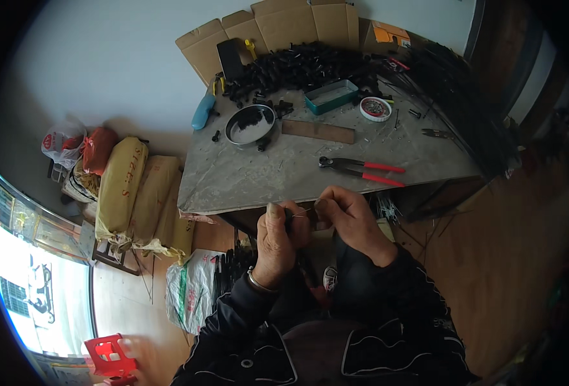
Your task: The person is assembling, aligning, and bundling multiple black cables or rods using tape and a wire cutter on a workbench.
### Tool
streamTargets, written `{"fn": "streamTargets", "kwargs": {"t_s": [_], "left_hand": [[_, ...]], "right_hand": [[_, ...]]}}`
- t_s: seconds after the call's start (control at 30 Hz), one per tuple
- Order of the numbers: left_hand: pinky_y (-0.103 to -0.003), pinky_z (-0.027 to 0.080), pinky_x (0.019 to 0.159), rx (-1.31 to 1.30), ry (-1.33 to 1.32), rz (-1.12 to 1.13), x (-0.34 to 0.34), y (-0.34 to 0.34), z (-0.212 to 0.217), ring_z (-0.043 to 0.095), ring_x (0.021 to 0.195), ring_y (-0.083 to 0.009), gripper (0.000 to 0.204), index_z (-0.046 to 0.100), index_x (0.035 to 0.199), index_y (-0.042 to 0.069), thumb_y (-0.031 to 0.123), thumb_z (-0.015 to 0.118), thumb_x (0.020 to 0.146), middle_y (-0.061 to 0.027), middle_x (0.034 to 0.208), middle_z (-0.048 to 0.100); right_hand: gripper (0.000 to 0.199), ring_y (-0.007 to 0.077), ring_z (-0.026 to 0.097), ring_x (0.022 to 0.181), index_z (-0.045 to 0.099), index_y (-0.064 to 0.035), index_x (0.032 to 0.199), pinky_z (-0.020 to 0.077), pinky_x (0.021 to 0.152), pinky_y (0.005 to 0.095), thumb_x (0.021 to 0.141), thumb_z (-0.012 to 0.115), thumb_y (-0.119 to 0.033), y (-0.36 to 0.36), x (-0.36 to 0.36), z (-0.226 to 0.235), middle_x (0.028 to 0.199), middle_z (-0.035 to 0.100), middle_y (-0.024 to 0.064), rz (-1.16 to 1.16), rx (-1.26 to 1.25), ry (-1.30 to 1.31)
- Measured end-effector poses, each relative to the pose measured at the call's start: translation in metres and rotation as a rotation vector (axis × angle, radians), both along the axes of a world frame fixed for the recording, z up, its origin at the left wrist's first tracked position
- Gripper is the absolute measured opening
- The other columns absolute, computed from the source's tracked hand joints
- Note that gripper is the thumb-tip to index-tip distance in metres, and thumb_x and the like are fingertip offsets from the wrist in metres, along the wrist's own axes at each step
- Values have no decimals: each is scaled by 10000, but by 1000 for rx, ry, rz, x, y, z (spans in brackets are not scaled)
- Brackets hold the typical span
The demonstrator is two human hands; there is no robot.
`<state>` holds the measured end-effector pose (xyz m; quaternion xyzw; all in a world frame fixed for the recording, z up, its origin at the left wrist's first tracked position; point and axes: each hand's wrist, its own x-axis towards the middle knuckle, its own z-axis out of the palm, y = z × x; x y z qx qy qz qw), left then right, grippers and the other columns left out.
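Note:
My left hand is closed, thumb up, around a small black piece that is mostly hidden by the fingers. To its right, my right hand pinches thumb against forefinger. Something thin, like a wire, spans the short gap between the two hands; its end at the right fingertips is too small to make out. Both hands are held in front of the near edge of a grey table. Lying on the table just beyond them are end-cutting pliers with red handles.
A steel bowl, a flat brown bar, a green tray and a round white-rimmed dish stand farther back. Behind lie a heap of black parts and long black rods. Full sacks lean at left, near a red stool.

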<state>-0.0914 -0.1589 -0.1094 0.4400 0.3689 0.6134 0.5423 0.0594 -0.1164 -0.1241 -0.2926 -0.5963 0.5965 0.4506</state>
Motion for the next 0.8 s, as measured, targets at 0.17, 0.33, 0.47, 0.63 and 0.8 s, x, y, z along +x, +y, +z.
{"fn": "streamTargets", "kwargs": {"t_s": [0.17,0.33,0.47,0.63,0.8], "left_hand": [[-255,204,401,83,-4,25,-20,9,6,241,427,-76,600,440,744,75,627,347,960,31,512,287],[-235,206,391,-7,88,18,-20,9,5,248,414,-60,604,507,888,30,583,288,995,44,503,281],[-231,215,396,-36,106,23,-14,15,1,256,419,-58,612,534,889,15,553,268,1012,46,505,297],[-224,233,411,-74,130,10,-13,21,4,278,436,-46,630,562,882,20,559,261,1010,48,519,334],[-220,243,426,-135,171,65,-4,17,10,309,449,-47,632,585,894,30,569,275,1004,40,541,392]], "right_hand": [[254,296,549,829,547,-50,823,444,714,398,733,757,-162,60,73,-8,878,563,84,-602,816,-895],[256,311,534,835,522,-52,801,429,718,428,733,750,-146,83,89,-38,877,549,80,-465,984,-936],[194,284,567,754,499,-16,851,456,642,392,811,682,-63,80,86,-33,801,539,78,-500,933,-821],[224,117,563,716,463,-22,992,463,628,267,857,639,13,19,73,-8,793,529,49,-295,317,-462],[443,256,530,768,441,-75,893,422,731,372,627,765,70,-4,56,36,873,531,78,-417,929,-670]]}}
